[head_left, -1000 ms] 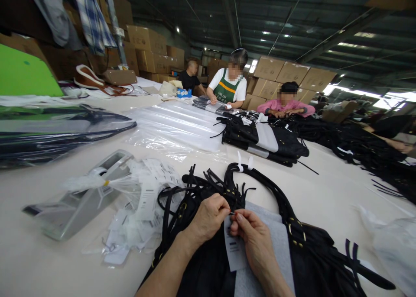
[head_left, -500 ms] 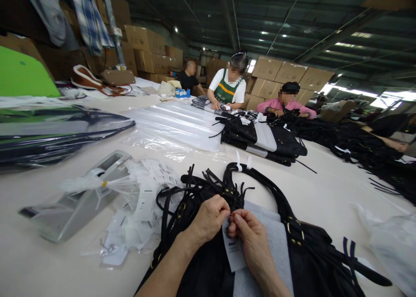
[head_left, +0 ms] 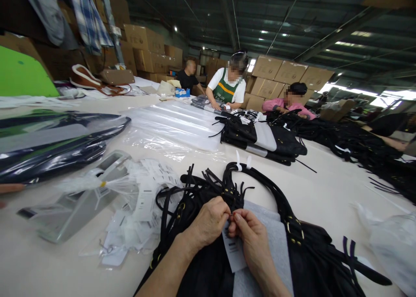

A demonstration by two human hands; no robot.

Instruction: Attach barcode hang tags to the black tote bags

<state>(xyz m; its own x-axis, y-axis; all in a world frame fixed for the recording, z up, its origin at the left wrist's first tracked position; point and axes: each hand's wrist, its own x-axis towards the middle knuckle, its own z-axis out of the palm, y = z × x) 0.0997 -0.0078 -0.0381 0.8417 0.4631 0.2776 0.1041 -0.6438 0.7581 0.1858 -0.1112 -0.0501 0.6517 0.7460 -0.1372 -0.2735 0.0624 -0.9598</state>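
Note:
A black handbag (head_left: 208, 269) with tasselled cords, brass-coloured buckles and looped handles lies in front of me. Over its middle is grey tissue paper (head_left: 266, 245). My left hand (head_left: 211, 219) is closed in a pinch above the bag, its fingertips meeting those of my right hand (head_left: 250, 232). What lies between the left fingertips is too small to make out. Also pinched, my right hand holds the top end of a white printed hang tag (head_left: 234, 253), which hangs down over the tissue. The fingers partly cover the tag's upper end.
To the left lie a clear plastic bundle of white tags (head_left: 146, 201) and a grey tape dispenser (head_left: 78, 214). A plastic-wrapped bag (head_left: 58, 145) is at far left, a person's fingers (head_left: 11, 188) nearby. Beyond are clear plastic bags (head_left: 175, 124) and stacked black bags (head_left: 263, 137).
Both my hands keep their pinch with almost no movement. At left, the plastic-wrapped bag has shifted and another person's fingers have come into view. The person in pink has leaned slightly right.

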